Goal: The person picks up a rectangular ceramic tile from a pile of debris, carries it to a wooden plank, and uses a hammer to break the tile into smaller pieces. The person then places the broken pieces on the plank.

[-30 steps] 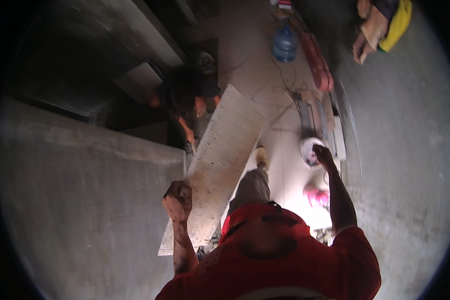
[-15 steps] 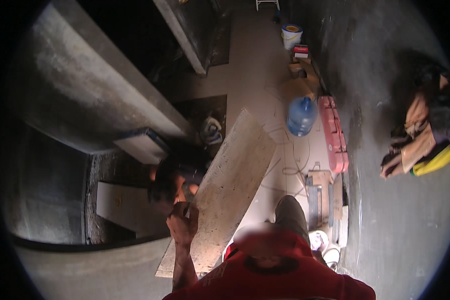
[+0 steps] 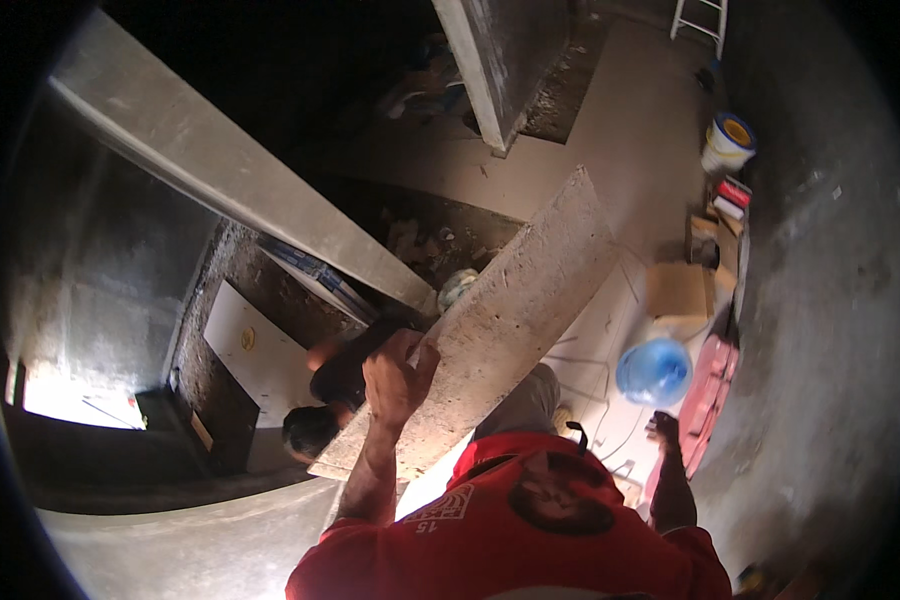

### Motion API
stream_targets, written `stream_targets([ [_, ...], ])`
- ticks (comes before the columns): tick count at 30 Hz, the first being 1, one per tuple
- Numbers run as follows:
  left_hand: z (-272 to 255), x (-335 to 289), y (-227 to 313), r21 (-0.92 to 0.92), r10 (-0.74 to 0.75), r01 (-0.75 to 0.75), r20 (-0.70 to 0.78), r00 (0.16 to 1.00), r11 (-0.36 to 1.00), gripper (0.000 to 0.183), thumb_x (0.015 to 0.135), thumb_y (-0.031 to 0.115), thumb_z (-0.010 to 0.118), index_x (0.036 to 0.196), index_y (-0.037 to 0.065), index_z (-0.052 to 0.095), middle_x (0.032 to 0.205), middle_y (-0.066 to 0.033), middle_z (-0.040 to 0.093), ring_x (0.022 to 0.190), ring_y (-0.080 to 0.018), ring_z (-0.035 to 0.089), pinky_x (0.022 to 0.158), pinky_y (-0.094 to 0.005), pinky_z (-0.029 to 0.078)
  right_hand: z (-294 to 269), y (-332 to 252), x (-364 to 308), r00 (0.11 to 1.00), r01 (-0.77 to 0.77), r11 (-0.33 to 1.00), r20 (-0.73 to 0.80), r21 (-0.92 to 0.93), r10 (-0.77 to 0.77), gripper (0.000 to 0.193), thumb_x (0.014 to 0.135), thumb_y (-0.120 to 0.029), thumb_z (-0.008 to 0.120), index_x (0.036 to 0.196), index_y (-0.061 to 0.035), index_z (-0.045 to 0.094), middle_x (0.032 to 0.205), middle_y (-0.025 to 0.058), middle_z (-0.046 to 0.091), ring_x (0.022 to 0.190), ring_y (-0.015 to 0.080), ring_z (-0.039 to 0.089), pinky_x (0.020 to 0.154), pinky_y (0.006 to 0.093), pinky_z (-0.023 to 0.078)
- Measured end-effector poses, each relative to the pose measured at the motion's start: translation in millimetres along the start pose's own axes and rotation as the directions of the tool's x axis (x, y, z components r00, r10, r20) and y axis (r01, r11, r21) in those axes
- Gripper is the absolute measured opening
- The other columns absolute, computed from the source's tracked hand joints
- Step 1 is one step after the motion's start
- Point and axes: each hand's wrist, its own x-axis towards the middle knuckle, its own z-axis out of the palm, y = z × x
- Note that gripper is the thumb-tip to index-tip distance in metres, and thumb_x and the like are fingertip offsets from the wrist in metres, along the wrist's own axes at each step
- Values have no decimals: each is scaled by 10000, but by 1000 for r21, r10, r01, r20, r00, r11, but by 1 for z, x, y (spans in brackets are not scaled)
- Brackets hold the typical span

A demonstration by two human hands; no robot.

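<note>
A long, rough, pale-brown board [image 3: 520, 310] slants across the middle, its far end up and to the right. My left hand [image 3: 395, 385] is closed round its left edge, near the lower end. On the right, my right hand [image 3: 663, 426] hangs by my side with its fingers loosely bent and apart; nothing shows in it. It is nearest to a blue water jug [image 3: 654, 372] and a pink-red hard case [image 3: 707, 395]. Beside the board's lower left edge crouches another person in dark clothes [image 3: 360, 365], partly hidden by the board and my left hand.
A concrete beam [image 3: 240, 170] crosses the left side, with a white panel [image 3: 255, 345] below it. Along the right wall stand a cardboard box [image 3: 680, 292], a bucket [image 3: 728, 145] and a ladder [image 3: 700, 22]. Cables [image 3: 605, 375] lie on the floor by the jug.
My view has swung left, so the jug and boxes now sit farther right. My left hand keeps its hold on the board. My right hand has come into view.
</note>
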Motion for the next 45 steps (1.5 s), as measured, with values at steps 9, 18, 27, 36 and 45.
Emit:
stream_targets([
  [9, 141, 194, 30, -14, -89, 88, -95, 991, 996, 205, 820, 218, 729, 924, 42, 717, 862, -201, 718, 795, -409, 702, 706, -459, 551, -32, -177, 250, 952, 195, 979, 228, 51, -202, 155, 985, -290, 588, 948, -140, 598, 784, 1, 585, 642, 150, 596, 522, 322, 461],
  [18, 285, 376, 134, 50, -42, 40, 31, 999, 998, 215, 840, 242, 733, 893, 34, 720, 826, -208, 716, 757, -394, 714, 674, -444, 548, -29, -138, 189, 849, -505, 863, -174, 15, 499, 168, 977, -278, 571, 963, -123, 636, 685, 3, 554, 572, 147, 567, 468, 326, 459],
  [27, 450, 591, 194, 58, -7, 5, 39, 999, 998, 215, 861, 253, 732, 912, 45, 731, 803, -181, 712, 742, -378, 709, 677, -436, 549, -25, -328, 454, 916, -392, 920, -90, -5, 390, 194, 994, -304, 570, 993, -120, 629, 753, 0, 598, 659, 162, 610, 473, 332, 469],
  [36, 571, 802, 249, 49, -119, 115, 75, 990, 992, 225, 845, 258, 730, 917, 46, 728, 892, -195, 732, 828, -393, 720, 732, -443, 561, -141, -683, 824, 882, 393, 917, 255, 68, -397, 212, 991, -299, 603, 1076, -108, 634, 895, 14, 660, 774, 174, 664, 502, 325, 498],
  [45, 698, 1012, 328, 125, -113, 101, 93, 989, 987, 252, 856, 296, 740, 958, 67, 730, 890, -187, 736, 831, -405, 717, 740, -457, 558, -108, -752, 934, 978, 147, 979, 127, 144, -166, 178, 871, -238, 708, 967, -97, 659, 804, 2, 629, 687, 155, 633, 562, 352, 544],
])
